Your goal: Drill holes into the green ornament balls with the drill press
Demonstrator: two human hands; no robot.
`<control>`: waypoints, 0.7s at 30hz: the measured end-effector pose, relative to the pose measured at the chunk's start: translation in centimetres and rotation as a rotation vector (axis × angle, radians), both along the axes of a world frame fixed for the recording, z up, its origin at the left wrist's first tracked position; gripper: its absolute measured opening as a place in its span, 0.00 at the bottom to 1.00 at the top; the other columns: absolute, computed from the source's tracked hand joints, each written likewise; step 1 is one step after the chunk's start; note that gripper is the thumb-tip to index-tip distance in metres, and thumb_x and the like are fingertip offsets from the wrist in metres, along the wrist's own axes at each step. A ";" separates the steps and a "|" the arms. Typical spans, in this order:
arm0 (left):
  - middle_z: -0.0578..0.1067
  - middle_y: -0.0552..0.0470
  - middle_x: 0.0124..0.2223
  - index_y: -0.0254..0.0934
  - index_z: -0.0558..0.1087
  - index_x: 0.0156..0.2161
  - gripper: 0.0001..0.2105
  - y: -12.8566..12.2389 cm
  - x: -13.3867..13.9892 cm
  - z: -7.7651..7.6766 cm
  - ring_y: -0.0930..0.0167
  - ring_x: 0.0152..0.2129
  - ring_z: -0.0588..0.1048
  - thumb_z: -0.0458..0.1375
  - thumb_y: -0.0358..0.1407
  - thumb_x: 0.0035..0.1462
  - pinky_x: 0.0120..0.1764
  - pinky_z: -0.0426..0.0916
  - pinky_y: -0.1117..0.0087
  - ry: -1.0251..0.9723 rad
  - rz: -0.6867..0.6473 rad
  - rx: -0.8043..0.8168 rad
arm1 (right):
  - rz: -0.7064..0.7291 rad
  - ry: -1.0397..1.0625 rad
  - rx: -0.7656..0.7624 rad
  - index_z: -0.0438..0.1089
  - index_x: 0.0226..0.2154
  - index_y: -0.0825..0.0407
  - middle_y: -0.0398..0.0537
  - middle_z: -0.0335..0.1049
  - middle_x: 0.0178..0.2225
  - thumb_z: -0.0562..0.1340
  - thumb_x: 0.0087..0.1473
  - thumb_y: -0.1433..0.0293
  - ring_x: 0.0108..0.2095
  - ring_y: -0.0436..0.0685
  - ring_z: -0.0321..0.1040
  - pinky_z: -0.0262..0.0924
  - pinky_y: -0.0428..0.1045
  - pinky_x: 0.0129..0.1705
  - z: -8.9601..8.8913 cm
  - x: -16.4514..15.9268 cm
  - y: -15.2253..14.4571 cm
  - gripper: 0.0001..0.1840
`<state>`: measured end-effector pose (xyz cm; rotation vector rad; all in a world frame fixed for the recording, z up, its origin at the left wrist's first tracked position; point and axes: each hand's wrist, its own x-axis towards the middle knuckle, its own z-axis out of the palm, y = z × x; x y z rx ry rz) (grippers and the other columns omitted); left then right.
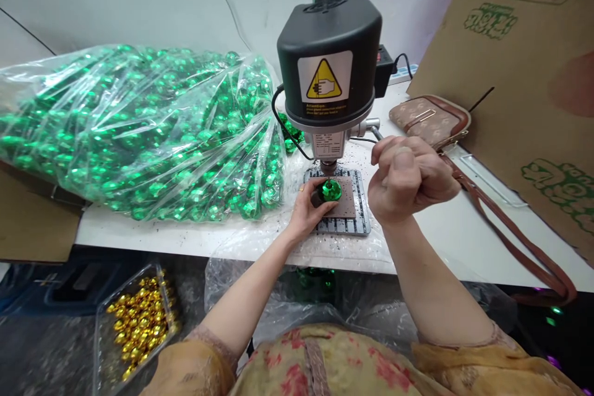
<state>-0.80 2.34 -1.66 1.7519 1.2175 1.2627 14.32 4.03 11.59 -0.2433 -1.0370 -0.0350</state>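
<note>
My left hand (310,205) pinches a shiny green faceted ball (331,190) between thumb and fingers. The ball sits on a small flat board (346,204) over the slotted metal base (363,223) of a bench drill press (327,68). Right above the ball is the drill chuck (328,167); I cannot make out whether the bit is in the ball. My right hand (411,180) is closed in a fist around the end of the press's feed lever (375,131), most of which the fingers hide.
A large clear bag of green balls (162,136) lies left of the press. Below the table's edge, a clear bin (97,340) holds gold balls. On the right are a patterned purse (429,120) with a brown strap and a cardboard box (524,105). Dark shavings litter the white tabletop (153,232).
</note>
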 end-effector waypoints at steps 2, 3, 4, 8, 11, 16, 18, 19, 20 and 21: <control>0.76 0.45 0.53 0.43 0.72 0.54 0.25 0.0 0.0 0.0 0.58 0.52 0.73 0.71 0.44 0.53 0.57 0.65 0.53 -0.006 0.000 0.001 | 0.000 -0.024 0.000 0.44 0.18 0.51 0.35 0.43 0.15 0.60 0.56 0.72 0.16 0.44 0.47 0.56 0.47 0.20 -0.2 0.1 -0.1 0.24; 0.76 0.45 0.53 0.43 0.72 0.54 0.25 0.0 0.0 0.0 0.58 0.53 0.73 0.71 0.44 0.53 0.58 0.65 0.53 -0.011 -0.001 -0.001 | 0.009 -0.044 0.000 0.44 0.18 0.51 0.35 0.44 0.15 0.59 0.56 0.73 0.16 0.44 0.47 0.57 0.47 0.21 -0.4 0.2 -0.1 0.24; 0.76 0.45 0.53 0.43 0.72 0.54 0.25 0.0 0.0 -0.1 0.57 0.53 0.73 0.71 0.44 0.53 0.58 0.65 0.53 -0.017 -0.003 -0.004 | 0.022 -0.058 0.003 0.45 0.18 0.51 0.35 0.46 0.16 0.59 0.56 0.74 0.16 0.43 0.47 0.58 0.47 0.21 -0.6 0.2 -0.2 0.23; 0.76 0.45 0.53 0.42 0.72 0.54 0.26 0.1 0.0 -0.1 0.57 0.53 0.73 0.72 0.44 0.52 0.59 0.64 0.52 -0.044 -0.007 -0.016 | 0.048 -0.046 -0.010 0.43 0.17 0.52 0.35 0.45 0.16 0.60 0.56 0.75 0.16 0.42 0.46 0.57 0.47 0.22 -0.6 0.2 -0.3 0.25; 0.76 0.44 0.52 0.41 0.72 0.53 0.26 0.1 0.1 -0.2 0.57 0.54 0.73 0.72 0.43 0.52 0.59 0.65 0.52 -0.046 0.001 -0.025 | 0.021 0.056 -0.106 0.42 0.17 0.51 0.35 0.40 0.15 0.61 0.58 0.70 0.16 0.42 0.40 0.51 0.47 0.19 1.2 -0.1 -0.2 0.28; 0.76 0.44 0.51 0.39 0.71 0.53 0.26 -0.1 0.5 0.1 0.60 0.50 0.75 0.73 0.43 0.50 0.56 0.69 0.56 -0.085 0.040 -0.045 | 0.100 0.073 -0.390 0.47 0.18 0.47 0.34 0.43 0.16 0.63 0.59 0.66 0.16 0.44 0.45 0.48 0.49 0.19 5.5 0.1 0.5 0.26; 0.76 0.45 0.50 0.39 0.71 0.52 0.25 -0.7 0.5 0.4 0.61 0.48 0.76 0.72 0.42 0.52 0.54 0.71 0.58 -0.095 0.090 -0.024 | 0.093 0.046 -0.412 0.46 0.19 0.47 0.34 0.42 0.16 0.62 0.60 0.63 0.16 0.43 0.44 0.49 0.48 0.19 6.1 0.3 0.8 0.27; 0.76 0.45 0.49 0.40 0.71 0.52 0.24 -1.3 0.4 0.6 0.62 0.48 0.77 0.71 0.42 0.53 0.53 0.71 0.59 -0.087 0.117 -0.007 | 0.093 0.040 -0.404 0.45 0.20 0.47 0.34 0.42 0.17 0.62 0.60 0.62 0.16 0.43 0.44 0.49 0.48 0.19 6.2 0.3 0.9 0.27; 0.76 0.46 0.49 0.40 0.71 0.53 0.23 -2.0 0.2 0.8 0.63 0.47 0.77 0.70 0.41 0.54 0.52 0.72 0.60 -0.068 0.135 0.017 | 0.098 0.039 -0.394 0.45 0.20 0.47 0.34 0.42 0.17 0.63 0.60 0.60 0.16 0.43 0.44 0.49 0.47 0.20 6.2 0.4 0.9 0.28; 0.76 0.46 0.49 0.41 0.72 0.53 0.22 -2.9 -0.2 1.0 0.63 0.47 0.77 0.70 0.41 0.56 0.51 0.72 0.60 -0.038 0.137 0.051 | 0.104 0.038 -0.387 0.46 0.20 0.47 0.34 0.42 0.17 0.63 0.59 0.59 0.16 0.43 0.44 0.49 0.47 0.20 6.1 0.4 0.9 0.28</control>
